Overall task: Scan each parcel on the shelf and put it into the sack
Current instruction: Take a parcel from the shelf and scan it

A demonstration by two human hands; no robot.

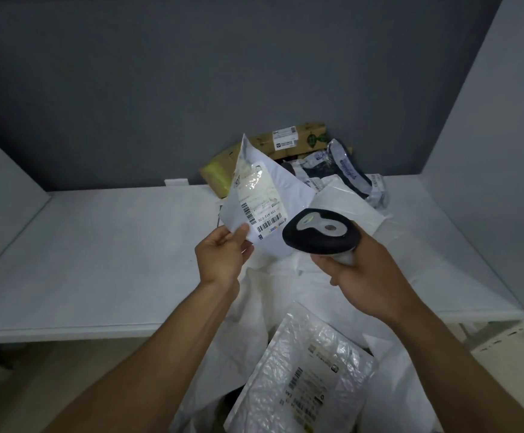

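My left hand (223, 256) pinches the lower corner of a white poly-mailer parcel (281, 195), held upright above the shelf with its barcode label facing me. My right hand (367, 276) grips a black and grey barcode scanner (320, 234) by its handle, its head just right of the parcel's label. Below my hands the white sack (273, 310) hangs open off the shelf front. A bubble-wrap parcel (304, 373) with a label lies in it.
The white shelf (98, 254) runs left to right, bounded by a grey back wall and white side panels. At its back right lies a pile of parcels: cardboard boxes (298, 139) and dark poly bags (345, 167).
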